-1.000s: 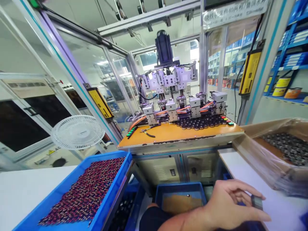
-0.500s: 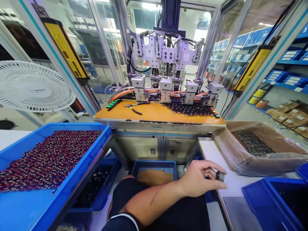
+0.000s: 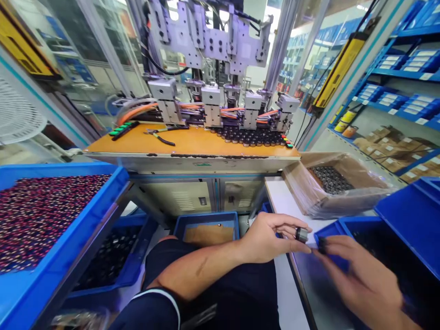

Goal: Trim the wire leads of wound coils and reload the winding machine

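My left hand (image 3: 268, 236) reaches across my lap, its fingers closed round a small grey cylinder with a black end (image 3: 301, 234). Facing it from the right, my right hand (image 3: 360, 275) pinches a small black part (image 3: 322, 244) between thumb and fingers; motion blurs both hand and part. A narrow gap separates the two pieces. Below my right hand lies a blue bin (image 3: 335, 229) with dark contents, partly covered by the hand and forearm.
A plastic-lined carton (image 3: 309, 197) of grey cylinders stands beyond my hands. Ahead, an orange worktop (image 3: 137, 146) bears pliers (image 3: 161, 136) and rows of black parts (image 3: 252, 137) beneath a machine. At left, a blue tray (image 3: 120, 176) holds many small red-and-black pieces.
My right hand has come into view from the right with a small black part. The camera view has turned right; my left hand still grips the grey cylinder.
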Motion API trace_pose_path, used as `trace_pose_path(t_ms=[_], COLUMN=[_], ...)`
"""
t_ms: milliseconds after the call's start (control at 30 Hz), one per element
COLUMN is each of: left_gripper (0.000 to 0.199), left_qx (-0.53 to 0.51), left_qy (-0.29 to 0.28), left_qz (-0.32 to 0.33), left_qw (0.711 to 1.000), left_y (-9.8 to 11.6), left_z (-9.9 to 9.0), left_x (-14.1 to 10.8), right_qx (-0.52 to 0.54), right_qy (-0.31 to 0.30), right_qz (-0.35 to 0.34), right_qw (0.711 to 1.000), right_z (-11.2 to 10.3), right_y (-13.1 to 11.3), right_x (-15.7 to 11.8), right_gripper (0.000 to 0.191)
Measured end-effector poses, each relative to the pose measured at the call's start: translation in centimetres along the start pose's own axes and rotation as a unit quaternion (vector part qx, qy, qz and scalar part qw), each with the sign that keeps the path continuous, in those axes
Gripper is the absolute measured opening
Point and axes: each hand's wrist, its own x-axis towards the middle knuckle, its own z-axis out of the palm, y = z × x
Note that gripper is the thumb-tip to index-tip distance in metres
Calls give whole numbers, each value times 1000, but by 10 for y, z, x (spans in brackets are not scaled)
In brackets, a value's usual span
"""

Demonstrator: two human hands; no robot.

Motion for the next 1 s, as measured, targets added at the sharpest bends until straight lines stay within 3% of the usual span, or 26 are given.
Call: trace_pose_path(t_ms=[133,333,533,700,1000], left_gripper=[50,50,50,50,60], left_qx=[24,50,32,-44,-29], left_qy=[-28,-21,0,2,8], left_qz=[2,-6,0,-50,-123], left_qw=[999,999,999,998,992], left_y=[-4,-8,-9,-12,1], left_z=[6,13,13,13,18], left_x=[2,6,4,3,2], right_qx=[16,17,35,44,36], right_qy=[-13,-19,-20,-23,-9], right_qz=[-36,-28,-6,-37,-50], right_qw=[999,999,999,998,998], right_z=[15,7,6,6,4], right_y=[-8,-1,6,6,4], right_x=[-2,-9,-15,-16,-23], right_gripper=[4,5,23,31,30])
